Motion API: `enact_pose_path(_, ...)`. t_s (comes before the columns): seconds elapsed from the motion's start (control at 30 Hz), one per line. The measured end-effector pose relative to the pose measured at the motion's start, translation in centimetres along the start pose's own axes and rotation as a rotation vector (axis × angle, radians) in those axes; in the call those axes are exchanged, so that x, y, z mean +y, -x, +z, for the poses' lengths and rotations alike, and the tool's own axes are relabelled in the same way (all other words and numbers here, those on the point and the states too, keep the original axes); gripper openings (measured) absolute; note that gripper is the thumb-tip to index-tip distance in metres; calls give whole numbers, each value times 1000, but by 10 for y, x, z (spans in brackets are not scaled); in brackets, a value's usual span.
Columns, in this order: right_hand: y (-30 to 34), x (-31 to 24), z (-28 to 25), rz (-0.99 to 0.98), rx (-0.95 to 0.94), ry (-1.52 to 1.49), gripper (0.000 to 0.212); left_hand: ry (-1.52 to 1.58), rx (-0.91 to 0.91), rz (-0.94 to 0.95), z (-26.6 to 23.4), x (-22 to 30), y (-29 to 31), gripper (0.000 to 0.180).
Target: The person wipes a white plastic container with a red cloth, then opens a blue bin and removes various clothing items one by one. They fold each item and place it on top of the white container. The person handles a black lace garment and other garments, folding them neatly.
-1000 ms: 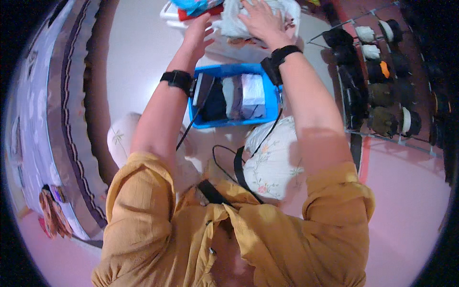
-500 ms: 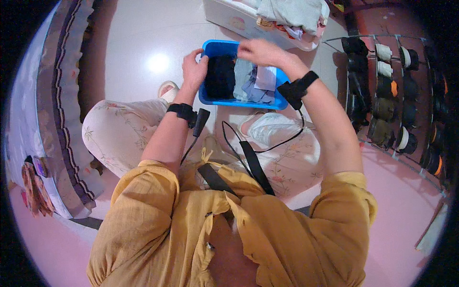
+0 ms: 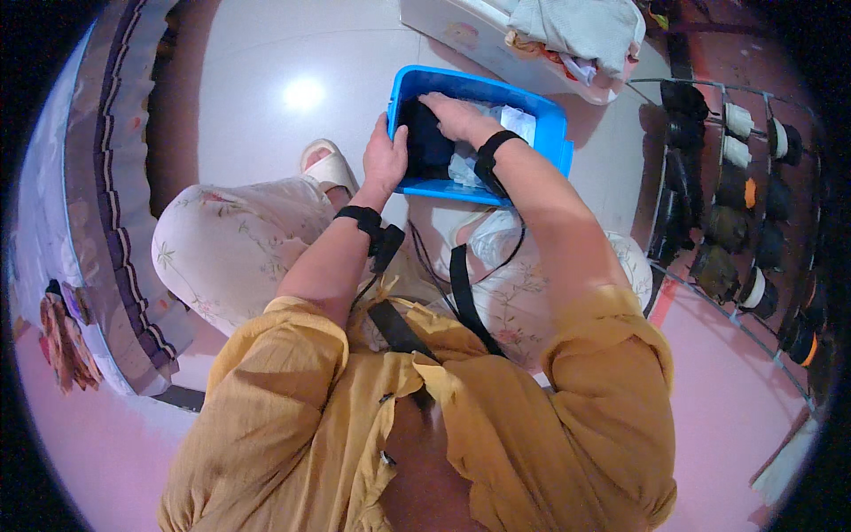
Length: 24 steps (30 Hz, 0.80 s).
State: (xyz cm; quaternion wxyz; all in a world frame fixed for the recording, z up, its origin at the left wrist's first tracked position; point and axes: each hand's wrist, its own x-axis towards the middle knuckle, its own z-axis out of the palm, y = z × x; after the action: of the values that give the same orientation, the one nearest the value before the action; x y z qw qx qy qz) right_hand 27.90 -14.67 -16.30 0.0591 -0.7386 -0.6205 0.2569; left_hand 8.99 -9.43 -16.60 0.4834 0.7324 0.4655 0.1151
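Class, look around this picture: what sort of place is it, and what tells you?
Probably a room in a home, perhaps a bedroom: shoes sit on a metal rack, fabrics are heaped in a white bin, and a patterned, bed-like cover hangs at the left.

Shows glossy pale tiled floor (image 3: 257,53) at 11 o'clock, with round white light glare (image 3: 304,94). Reads pinkish at 8 and 4 o'clock. Has bed-like furniture (image 3: 62,177) at 9 to 10 o'clock, lilac-covered, with striped skirt (image 3: 117,204). Has metal rack (image 3: 691,287) at 3 o'clock, holding dark and white shoes (image 3: 722,229).
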Motion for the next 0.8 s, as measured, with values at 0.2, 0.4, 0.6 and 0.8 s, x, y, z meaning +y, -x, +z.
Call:
enact_pose_path(0.2,-1,20,-13,167,59,-42,25,42,0,14,0,-1,1,57)
enact_pose_path(0.4,34,33,-105,298,-513,-58,24,31,16,29,-1,-1,1,56)
enact_pose_path(0.6,36,1,-94,135,-311,123,44,55,-17,-21,-2,0,1,55)
enact_pose_path(0.8,-2,-22,-10,129,-18,39,53,45,22,8,-3,5,4,53)
